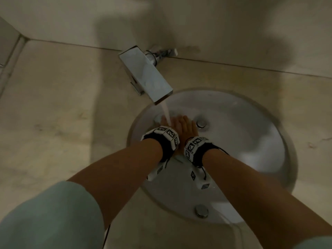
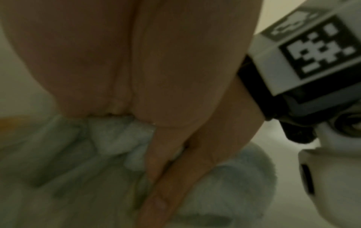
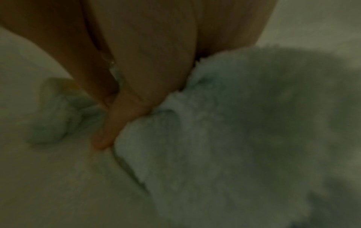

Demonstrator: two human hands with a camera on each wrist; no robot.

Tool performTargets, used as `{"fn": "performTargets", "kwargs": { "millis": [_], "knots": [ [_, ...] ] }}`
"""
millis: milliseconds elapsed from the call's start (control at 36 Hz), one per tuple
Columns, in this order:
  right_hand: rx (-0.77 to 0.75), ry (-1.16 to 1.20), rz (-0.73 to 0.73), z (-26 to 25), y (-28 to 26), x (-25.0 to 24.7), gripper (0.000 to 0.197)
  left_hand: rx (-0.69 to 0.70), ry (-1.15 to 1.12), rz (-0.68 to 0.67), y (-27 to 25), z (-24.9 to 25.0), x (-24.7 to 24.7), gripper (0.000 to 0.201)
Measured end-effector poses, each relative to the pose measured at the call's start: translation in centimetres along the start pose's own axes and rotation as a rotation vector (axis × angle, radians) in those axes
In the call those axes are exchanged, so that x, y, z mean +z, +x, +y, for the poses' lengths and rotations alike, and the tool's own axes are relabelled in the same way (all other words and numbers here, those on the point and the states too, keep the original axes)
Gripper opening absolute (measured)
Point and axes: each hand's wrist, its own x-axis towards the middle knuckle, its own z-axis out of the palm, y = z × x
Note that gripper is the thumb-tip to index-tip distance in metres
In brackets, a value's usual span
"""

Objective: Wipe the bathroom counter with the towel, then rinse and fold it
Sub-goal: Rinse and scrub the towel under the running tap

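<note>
Sink (image 1: 251,133): cloth (image 3: 234,123) under right hand (image 1: 186,127)

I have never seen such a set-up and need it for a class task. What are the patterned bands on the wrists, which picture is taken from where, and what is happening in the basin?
No machine: a person works with bare hands. The wide picture comes from a camera on the head; the two blurred close-ups come from cameras worn at the wrists, on the black bands with black-and-white square patterns. A square chrome tap runs a stream of water into a round white basin set in a beige stone counter. The left hand and right hand lie side by side under the stream, on a pale fluffy cloth in the basin. Whether the fingers grip it or only press it is too blurred to tell.
</note>
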Motion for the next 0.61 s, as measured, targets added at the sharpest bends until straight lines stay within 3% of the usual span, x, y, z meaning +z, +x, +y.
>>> {"fn": "performTargets", "kwargs": {
  "millis": [139,222,333,389,444,500,556,611],
  "knots": [
    [-0.029,0.098,0.005,0.3,0.0,-0.9,0.098,-0.012,-0.014,-0.130,-0.1,0.1,-1.4,0.061],
    [-0.046,-0.073,-0.057,1.2,-0.1,-1.0,0.091,0.007,0.101,-0.114,0.1,0.0,-1.6,0.053],
    [-0.100,-0.136,-0.047,2.1,-0.1,-1.1,0.108,-0.015,0.128,0.012,0.0,0.0,-1.8,0.061],
    [-0.130,-0.098,-0.077,1.9,0.4,-2.4,0.131,-0.013,0.058,-0.008,1.8,-0.7,-1.4,0.057],
    [-0.058,0.043,-0.051,3.2,3.3,-1.8,0.149,0.001,-0.015,-0.047,5.2,-1.5,-0.1,0.054],
    [0.040,0.206,-0.036,5.3,6.1,-0.4,0.134,-0.034,-0.082,-0.052,5.6,-2.2,-0.1,0.052],
    [0.120,0.334,-0.006,5.1,2.8,-2.5,0.120,-0.097,-0.184,-0.099,2.4,-1.7,-1.8,0.046],
    [0.165,0.401,-0.012,4.5,0.6,-3.9,0.099,-0.129,-0.268,-0.031,0.8,-1.5,-2.5,0.044]
  ]
}}
